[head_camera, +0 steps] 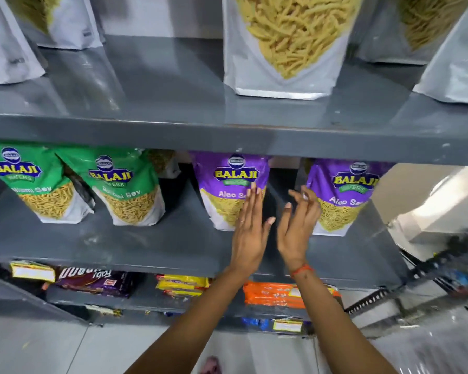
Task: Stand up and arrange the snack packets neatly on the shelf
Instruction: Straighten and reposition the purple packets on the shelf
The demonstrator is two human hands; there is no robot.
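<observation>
Two purple Aloo Sev packets stand upright on the grey middle shelf (152,244): one (224,184) in the centre, one (346,193) to its right. My left hand (250,228) is open, its fingers flat against the right edge of the centre purple packet. My right hand (299,225) is open too, with its fingers curled near the left edge of the right purple packet; I cannot tell if it touches. A gap separates the two packets. Two green sev packets (30,182) (125,187) stand on the left of the same shelf.
The upper shelf (173,103) carries silver pouches of yellow sev, one (287,44) right above my hands. The lower shelf holds flat packs: brown (95,282), yellow (184,286), orange (270,294). A tiled floor lies below. Clutter sits at the right.
</observation>
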